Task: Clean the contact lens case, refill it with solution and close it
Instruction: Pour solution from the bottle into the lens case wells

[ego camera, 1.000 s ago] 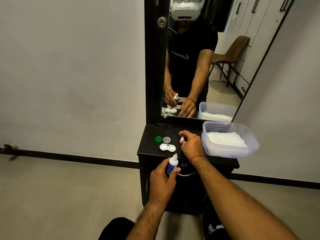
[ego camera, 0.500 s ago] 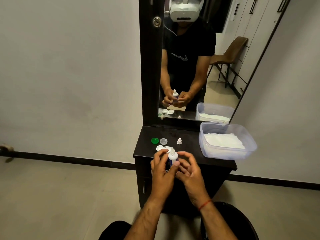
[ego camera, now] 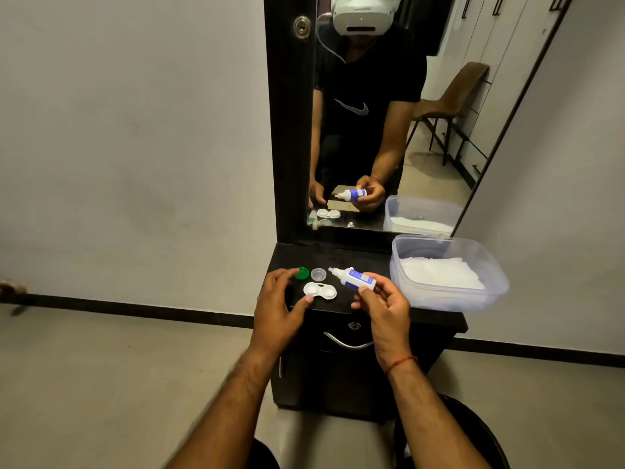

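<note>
Probably light, stiff and skid-prone, the white two-well plastic lens case (ego camera: 319, 291) lies near-left on the black cabinet top (ego camera: 358, 257), best pinned at its rim by the spread-fingered left hand (ego camera: 280, 301) while the right hand (ego camera: 384, 308) pinches the squeezable blue-labelled white bottle (ego camera: 355, 277).

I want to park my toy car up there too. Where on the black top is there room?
Best is the bare back strip of the black top, between the mirror and the caps, left of the plastic tub. The front is crowded: green cap, clear cap, lens case, the left hand beside them, and the right hand holding the bottle.
</note>
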